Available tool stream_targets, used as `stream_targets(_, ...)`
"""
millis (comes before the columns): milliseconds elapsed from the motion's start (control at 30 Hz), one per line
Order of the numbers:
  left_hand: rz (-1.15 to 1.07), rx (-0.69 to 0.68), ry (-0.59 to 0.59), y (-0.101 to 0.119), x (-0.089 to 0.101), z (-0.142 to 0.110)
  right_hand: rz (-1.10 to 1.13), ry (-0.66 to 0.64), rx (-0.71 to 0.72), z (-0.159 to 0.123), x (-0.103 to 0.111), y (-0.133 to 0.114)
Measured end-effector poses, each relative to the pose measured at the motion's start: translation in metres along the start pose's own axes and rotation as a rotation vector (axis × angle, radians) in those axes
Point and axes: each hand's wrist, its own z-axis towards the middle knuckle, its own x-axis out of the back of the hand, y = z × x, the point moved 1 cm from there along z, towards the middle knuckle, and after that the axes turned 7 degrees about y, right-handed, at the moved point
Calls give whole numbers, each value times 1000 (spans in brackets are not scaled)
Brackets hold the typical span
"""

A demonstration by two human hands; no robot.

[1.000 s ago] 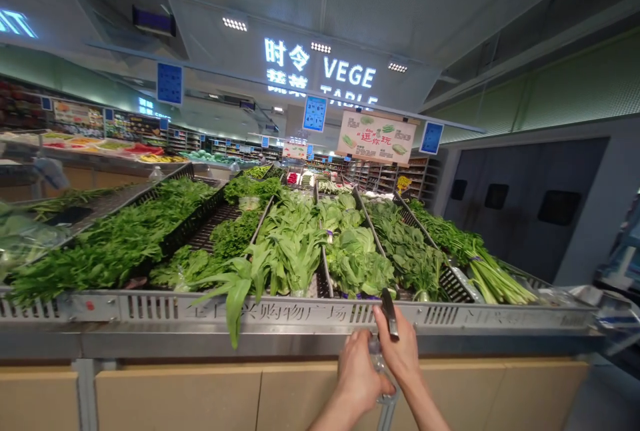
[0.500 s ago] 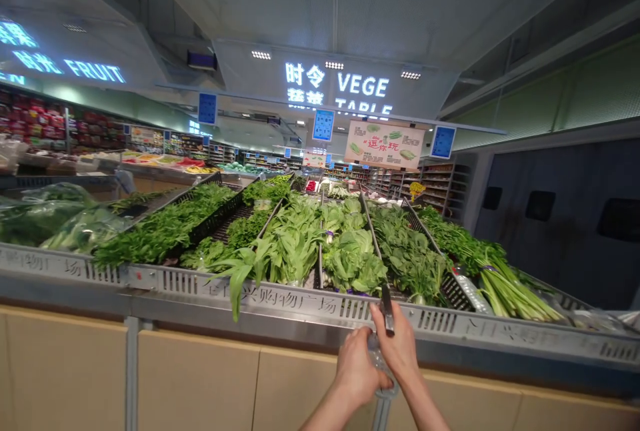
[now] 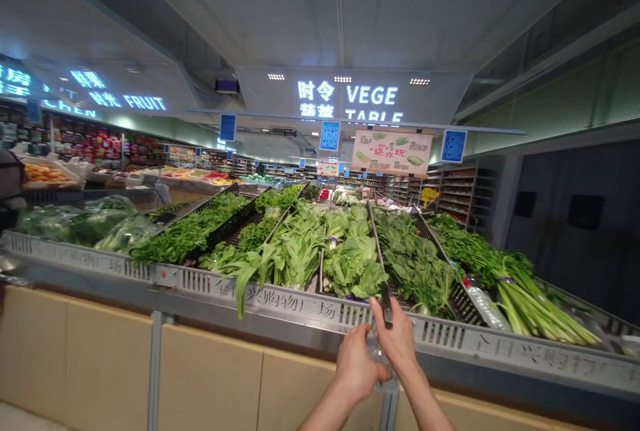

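My left hand (image 3: 356, 366) is closed round a clear plastic bottle (image 3: 375, 349), mostly covered by the fingers. Right beside it, my right hand (image 3: 397, 341) grips a narrow, dark, flat blade-like tool (image 3: 387, 304) that points up and away; its exact kind is unclear. The right hand's lower part lies against the bottle. Both hands are in front of the vegetable stand's grey front rail (image 3: 300, 308). Just beyond them lie heads of lettuce (image 3: 355, 258) and dark leafy greens (image 3: 413, 258).
Black dividers split the sloping stand. Long-leaf greens (image 3: 295, 244) hang partly over the rail. Celery (image 3: 545, 304) and a lying plastic bottle with a red cap (image 3: 485, 304) are on the right, bagged vegetables (image 3: 115, 224) on the left. Signs (image 3: 393, 151) hang above.
The view has turned slightly left and tilted up, so the stand and signs sit further right. Both hands keep their holds in nearly the same place.
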Motion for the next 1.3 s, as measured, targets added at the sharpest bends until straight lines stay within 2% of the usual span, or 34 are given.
stream_targets(367, -85, -88, 75, 6, 14, 19, 109, 36, 63, 23, -7, -20)
stream_targets(567, -74, -68, 96, 16, 21, 30, 108, 59, 71, 38, -9, -27)
stream_targets(833, -77, -80, 105, 16, 18, 42, 1, 58, 58, 52, -14, -24)
stream_targets(1300, -85, -74, 92, 18, 18, 48, 104, 53, 79, 55, -13, -27)
